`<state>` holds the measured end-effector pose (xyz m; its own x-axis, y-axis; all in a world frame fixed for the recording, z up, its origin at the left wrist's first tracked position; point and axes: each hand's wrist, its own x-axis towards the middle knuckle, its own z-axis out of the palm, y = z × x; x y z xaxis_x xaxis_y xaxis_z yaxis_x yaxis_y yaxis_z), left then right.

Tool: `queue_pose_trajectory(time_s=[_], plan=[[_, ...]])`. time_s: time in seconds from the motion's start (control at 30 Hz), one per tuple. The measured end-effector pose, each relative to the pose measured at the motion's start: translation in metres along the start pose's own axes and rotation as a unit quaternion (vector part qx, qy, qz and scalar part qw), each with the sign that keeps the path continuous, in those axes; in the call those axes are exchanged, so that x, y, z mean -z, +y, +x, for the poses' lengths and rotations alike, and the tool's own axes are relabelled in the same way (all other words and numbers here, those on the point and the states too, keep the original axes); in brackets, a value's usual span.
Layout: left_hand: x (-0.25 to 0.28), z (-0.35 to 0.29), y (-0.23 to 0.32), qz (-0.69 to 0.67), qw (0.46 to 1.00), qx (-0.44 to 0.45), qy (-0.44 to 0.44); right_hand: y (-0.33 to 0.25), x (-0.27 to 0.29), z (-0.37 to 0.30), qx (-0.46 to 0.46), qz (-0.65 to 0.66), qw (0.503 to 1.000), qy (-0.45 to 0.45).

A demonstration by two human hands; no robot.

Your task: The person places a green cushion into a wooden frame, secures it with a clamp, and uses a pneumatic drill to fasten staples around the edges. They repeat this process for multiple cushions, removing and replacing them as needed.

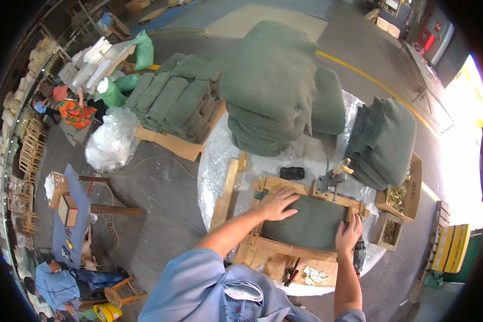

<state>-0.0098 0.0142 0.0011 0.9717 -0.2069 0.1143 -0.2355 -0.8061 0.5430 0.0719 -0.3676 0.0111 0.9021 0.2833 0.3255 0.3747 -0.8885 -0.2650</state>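
- I watch the left hand (pixel 279 204) lying palm down, fingers a little spread and gripping nothing I can see, over the upper left corner of the dark green, felt-like rectangular sheet (pixel 306 224).
- That sheet lies flat inside the pale, rectangular wooden frame (pixel 295 249), on the round table wrapped in clear, shiny plastic (pixel 211 185).
- I see the right hand (pixel 349 234) at the sheet's right edge, fingers nearly together, thumb apart; I cannot tell whether they pinch it.
- As I judge it, the work is seating the sheet: I'd press evenly with open palms, square each corner against the rails, and smooth outward so no fold stays under an edge.
- I'd keep fingertips clear of the metal clamp with the cream handle (pixel 340 169) beyond the sheet.
- Behind, the tall stack of matted green pads (pixel 271 80) looks soft, round-cornered and sagging; the frame's timber looks rigid and straight-cut.
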Motion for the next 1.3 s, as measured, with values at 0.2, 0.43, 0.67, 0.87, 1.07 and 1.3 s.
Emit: queue_pose_trajectory(time_s=[0.2,0.43,0.67,0.87,1.07,1.3], plan=[[0.003,-0.006,-0.012,0.089,0.995,-0.017,-0.032,0.002,-0.018,0.040,0.019,0.067,0.996,-0.058],[0.003,-0.010,-0.006,0.066,0.996,0.011,-0.064,-0.007,-0.023,0.036,0.058,-0.042,0.983,-0.172],[0.011,-0.008,-0.009,0.076,0.994,-0.004,-0.076,-0.003,-0.016,0.038,0.027,-0.029,0.980,-0.195],[0.009,0.016,-0.021,0.021,1.000,-0.004,-0.010,0.010,-0.018,0.095,-0.005,0.100,0.976,-0.192],[0.006,0.037,-0.015,0.046,0.998,-0.006,0.053,0.005,-0.036,0.093,0.035,0.015,0.993,-0.113],[0.003,0.035,-0.015,0.068,0.995,-0.005,0.067,0.003,-0.034,0.091,0.044,0.020,0.993,-0.112]])
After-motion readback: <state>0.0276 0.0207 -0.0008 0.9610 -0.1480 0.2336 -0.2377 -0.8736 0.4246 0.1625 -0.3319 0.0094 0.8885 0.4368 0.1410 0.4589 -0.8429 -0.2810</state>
